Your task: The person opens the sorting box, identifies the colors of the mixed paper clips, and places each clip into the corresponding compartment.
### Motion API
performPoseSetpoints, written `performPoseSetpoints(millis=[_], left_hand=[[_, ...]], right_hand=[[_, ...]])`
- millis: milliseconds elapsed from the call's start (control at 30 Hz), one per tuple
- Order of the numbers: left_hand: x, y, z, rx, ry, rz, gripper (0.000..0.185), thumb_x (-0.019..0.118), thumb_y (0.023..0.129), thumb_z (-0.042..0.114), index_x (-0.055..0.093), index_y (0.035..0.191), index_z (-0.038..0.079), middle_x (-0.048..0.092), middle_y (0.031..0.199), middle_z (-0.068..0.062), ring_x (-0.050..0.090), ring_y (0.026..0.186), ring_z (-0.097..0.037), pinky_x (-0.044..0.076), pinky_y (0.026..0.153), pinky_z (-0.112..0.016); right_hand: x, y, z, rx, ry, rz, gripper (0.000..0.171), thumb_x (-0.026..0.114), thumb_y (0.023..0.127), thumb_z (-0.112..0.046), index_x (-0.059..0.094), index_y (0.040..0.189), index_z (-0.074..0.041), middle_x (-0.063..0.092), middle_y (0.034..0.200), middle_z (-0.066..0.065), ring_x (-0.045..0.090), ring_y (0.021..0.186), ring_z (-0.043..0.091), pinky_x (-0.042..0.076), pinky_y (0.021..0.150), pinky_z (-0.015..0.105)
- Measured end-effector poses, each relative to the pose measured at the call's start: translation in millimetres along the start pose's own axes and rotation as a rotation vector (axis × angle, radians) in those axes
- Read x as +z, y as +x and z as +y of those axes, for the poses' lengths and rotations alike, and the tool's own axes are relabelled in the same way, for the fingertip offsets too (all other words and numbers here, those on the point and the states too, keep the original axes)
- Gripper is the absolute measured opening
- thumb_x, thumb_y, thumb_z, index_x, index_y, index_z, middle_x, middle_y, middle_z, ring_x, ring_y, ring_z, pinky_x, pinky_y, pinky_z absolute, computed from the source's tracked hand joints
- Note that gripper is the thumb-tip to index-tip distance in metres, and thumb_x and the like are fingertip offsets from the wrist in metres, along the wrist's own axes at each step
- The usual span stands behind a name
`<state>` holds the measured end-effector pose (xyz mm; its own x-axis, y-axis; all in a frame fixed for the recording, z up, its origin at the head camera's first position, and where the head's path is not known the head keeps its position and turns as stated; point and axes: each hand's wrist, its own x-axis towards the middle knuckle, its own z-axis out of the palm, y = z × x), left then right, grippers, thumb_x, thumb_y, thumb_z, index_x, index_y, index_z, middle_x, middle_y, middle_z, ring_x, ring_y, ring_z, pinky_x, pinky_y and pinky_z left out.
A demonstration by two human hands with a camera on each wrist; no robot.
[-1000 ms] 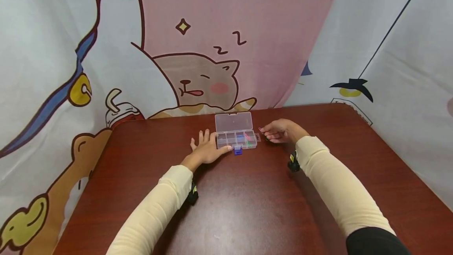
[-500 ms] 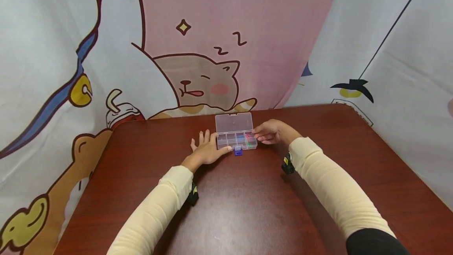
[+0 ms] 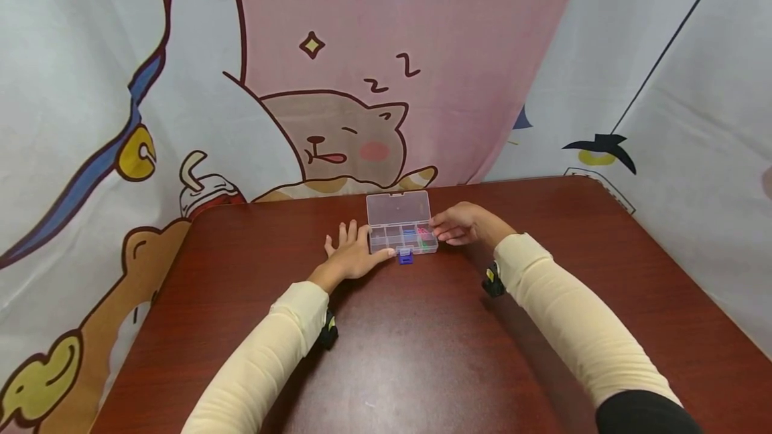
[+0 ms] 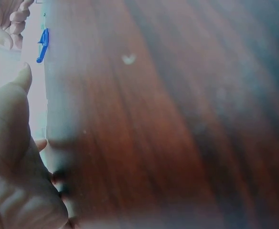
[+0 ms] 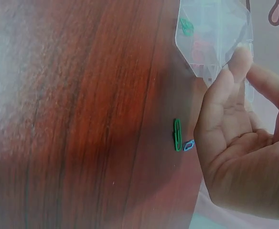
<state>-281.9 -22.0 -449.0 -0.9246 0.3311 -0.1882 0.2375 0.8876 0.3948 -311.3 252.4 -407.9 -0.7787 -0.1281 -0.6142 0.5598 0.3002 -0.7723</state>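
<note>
Head view. A clear plastic compartment box [image 3: 403,234] with its hinged lid [image 3: 399,207] swung open and standing behind the tray sits on the dark red wooden worktop [image 3: 422,340], toward the far edge. The left hand [image 3: 352,252] lies flat on the worktop against the box's left end, fingers straight, thumb along the front wall; in my judgement this braces the box against sliding. The right hand [image 3: 461,225] is at the box's right end with fingers curled in toward the rightmost compartment. Whether it pinches anything cannot be told from here. The compartments toward the right hold small coloured pieces, blue, pink and green; the left ones look bare. A small blue block [image 3: 405,257] stands on the worktop just in front of the box, touching its front wall or nearly so.

Left wrist view. The left palm [image 4: 10,157] fills the lower left corner, relaxed, holding nothing. A blue clip [image 4: 43,45] shows beyond the thumb, near the box's pale wall; the picture is too blurred to say more.

Right wrist view. The right hand's [image 5: 244,148] fingertips [image 5: 240,59] rest on the box corner [image 5: 211,33], the palm loosely cupped with nothing visibly gripped. A green paper clip [image 5: 186,26] and pink pieces lie inside the box. On the worktop just beside the box corner lie a green paper clip [image 5: 177,135] and a small blue clip [image 5: 189,145], touching each other.
</note>
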Motion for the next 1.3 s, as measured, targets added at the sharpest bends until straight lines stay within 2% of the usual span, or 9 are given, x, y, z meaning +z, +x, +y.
performPoseSetpoints(millis=[200,400,633,767,833,933,1000,1133,1300], left_hand=[[-0.8,-0.5,-0.1,0.001,-0.001,-0.003,0.093,0.041,0.085,0.078,0.021,0.152,0.017,0.003,0.163,-0.018,-0.004,0.149,-0.039,0.000,0.110,-0.068],[-0.9,1.4,-1.0,0.003,0.001,0.000,0.093,0.041,0.085,0.079,0.021,0.152,0.018,0.003,0.163,-0.017,-0.004,0.149,-0.038,0.000,0.110,-0.068],[-0.7,0.4,-1.3,0.004,-0.002,0.001,0.094,0.041,0.085,0.079,0.021,0.153,0.017,0.003,0.163,-0.018,-0.004,0.149,-0.039,-0.001,0.110,-0.068],[-0.7,-0.2,-1.0,0.006,-0.008,-0.003,0.094,0.041,0.085,0.078,0.021,0.153,0.016,0.003,0.163,-0.018,-0.005,0.149,-0.039,-0.001,0.110,-0.068],[-0.8,-0.4,-0.9,0.006,-0.007,-0.001,0.093,0.042,0.085,0.078,0.021,0.152,0.016,0.003,0.163,-0.018,-0.005,0.149,-0.039,-0.001,0.110,-0.068],[-0.2,-0.7,-0.8,0.005,0.000,0.002,0.093,0.043,0.085,0.077,0.021,0.152,0.016,0.004,0.163,-0.018,-0.004,0.149,-0.039,-0.001,0.110,-0.068],[0.6,-0.8,-0.6,0.005,0.001,0.004,0.093,0.043,0.085,0.077,0.021,0.152,0.016,0.004,0.163,-0.018,-0.004,0.149,-0.039,-0.001,0.110,-0.068],[1.6,-1.3,0.2,0.006,-0.005,0.004,0.092,0.042,0.085,0.077,0.022,0.152,0.017,0.004,0.163,-0.018,-0.004,0.149,-0.039,0.000,0.110,-0.068],[0.2,-1.5,0.7,0.007,-0.002,0.009,0.091,0.043,0.086,0.077,0.022,0.152,0.017,0.004,0.163,-0.018,-0.004,0.149,-0.039,0.000,0.110,-0.068]], right_hand=[[-11,-5,4,-0.016,-0.037,0.006,0.037,0.062,0.095,-0.027,0.060,0.123,-0.002,0.070,0.078,-0.001,0.063,0.060,0.007,0.053,0.061,0.024],[-29,-14,12,-0.020,-0.057,0.012,0.041,0.058,0.097,-0.026,0.056,0.127,0.001,0.070,0.074,-0.003,0.064,0.059,0.005,0.053,0.059,0.022],[-45,-17,28,-0.007,-0.120,0.088,0.032,0.062,0.095,-0.028,0.067,0.106,0.001,0.070,0.070,-0.003,0.066,0.058,0.006,0.054,0.061,0.025],[-46,-16,37,-0.009,-0.146,0.145,0.033,0.065,0.093,-0.029,0.069,0.104,0.002,0.071,0.070,-0.001,0.066,0.060,0.009,0.054,0.063,0.028],[-45,-15,41,-0.044,-0.168,0.164,0.035,0.065,0.093,-0.030,0.068,0.104,0.004,0.070,0.070,0.000,0.066,0.059,0.010,0.054,0.062,0.029],[-40,-12,44,-0.104,-0.255,0.239,0.036,0.067,0.091,-0.032,0.070,0.097,0.003,0.070,0.067,0.003,0.066,0.056,0.012,0.053,0.058,0.030],[-36,-11,45,-0.135,-0.379,0.310,0.037,0.069,0.089,-0.035,0.072,0.089,0.002,0.069,0.064,0.004,0.066,0.054,0.014,0.053,0.054,0.031],[-29,-8,43,-0.105,-0.578,0.444,0.039,0.072,0.084,-0.042,0.073,0.070,-0.006,0.067,0.058,0.003,0.064,0.050,0.015,0.049,0.048,0.030],[-26,-7,37,-0.056,-0.604,0.468,0.035,0.074,0.083,-0.040,0.073,0.068,-0.008,0.067,0.057,0.003,0.064,0.050,0.014,0.048,0.047,0.030]])
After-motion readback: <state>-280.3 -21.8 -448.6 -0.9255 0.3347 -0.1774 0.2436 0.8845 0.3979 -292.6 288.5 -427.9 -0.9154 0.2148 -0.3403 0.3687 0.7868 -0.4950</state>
